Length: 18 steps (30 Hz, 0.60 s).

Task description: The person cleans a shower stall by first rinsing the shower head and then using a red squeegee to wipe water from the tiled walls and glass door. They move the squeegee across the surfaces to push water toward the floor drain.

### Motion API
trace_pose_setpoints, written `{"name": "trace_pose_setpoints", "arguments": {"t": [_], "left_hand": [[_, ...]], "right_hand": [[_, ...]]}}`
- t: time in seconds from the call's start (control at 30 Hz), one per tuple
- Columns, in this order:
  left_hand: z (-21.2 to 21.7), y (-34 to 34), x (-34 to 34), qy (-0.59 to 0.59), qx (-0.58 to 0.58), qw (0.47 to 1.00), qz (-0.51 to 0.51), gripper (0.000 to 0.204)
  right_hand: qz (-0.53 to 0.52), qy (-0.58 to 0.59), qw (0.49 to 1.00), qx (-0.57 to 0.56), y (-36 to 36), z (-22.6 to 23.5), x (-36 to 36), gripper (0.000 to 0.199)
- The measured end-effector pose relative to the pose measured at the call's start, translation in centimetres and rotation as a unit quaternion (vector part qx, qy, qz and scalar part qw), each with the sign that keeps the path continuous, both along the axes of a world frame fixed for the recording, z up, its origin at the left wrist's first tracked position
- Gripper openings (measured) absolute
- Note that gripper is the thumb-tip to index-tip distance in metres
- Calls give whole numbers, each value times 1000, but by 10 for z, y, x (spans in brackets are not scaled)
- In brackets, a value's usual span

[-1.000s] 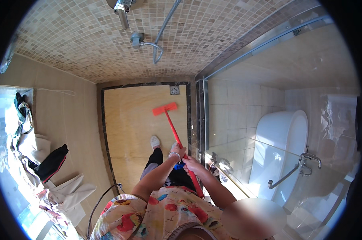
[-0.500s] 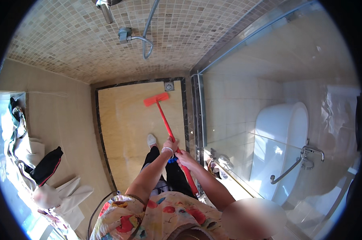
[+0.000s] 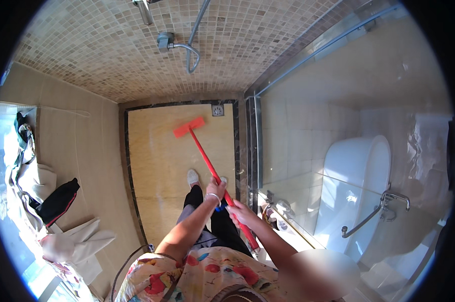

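A red flat mop [image 3: 202, 153] slants across the yellowish floor, its rectangular head [image 3: 188, 127] lying left of and nearer than the floor drain [image 3: 217, 110]. My left hand [image 3: 216, 188], with a pale bracelet at the wrist, is closed round the middle of the handle. Closer to my body, my right hand [image 3: 242, 213] grips the same handle, and the handle's end sticks out beyond it by my right hip. Just past my hands are the toes of my light shoes [image 3: 192, 176].
A dark border strip [image 3: 126, 146] frames the floor. On the right stand a glass panel [image 3: 282, 146] and, behind it, a white bathtub [image 3: 348, 186] with a metal tap [image 3: 388, 196]. Clothes [image 3: 61, 201] hang at left. A shower hose [image 3: 193, 55] hangs on the mosaic wall [image 3: 121, 45].
The mop head has moved left, away from the drain. My right hand is nearer my body and farther from the left one. Both hands keep hold of the handle; the view has shifted slightly.
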<state>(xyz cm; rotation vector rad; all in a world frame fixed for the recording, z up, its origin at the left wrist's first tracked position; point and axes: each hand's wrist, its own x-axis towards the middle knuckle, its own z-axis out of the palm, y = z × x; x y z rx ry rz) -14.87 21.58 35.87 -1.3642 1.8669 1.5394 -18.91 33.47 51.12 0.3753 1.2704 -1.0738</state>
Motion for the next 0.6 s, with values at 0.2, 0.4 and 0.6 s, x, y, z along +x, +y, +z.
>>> {"name": "trace_pose_setpoints", "arguments": {"t": [0.2,0.4,0.6], "left_hand": [[1,25,4,-24,-55,998,-24,40],[-31,-47,-29,4,-70,998,2,37],[2,-54,-55,14,-54,998,-25,42]], "right_hand": [[17,30,999,39,15,-11,10,27],[2,42,999,7,-46,-48,-18,30],[-72,36,997,-17,-47,-37,-26,29]]}}
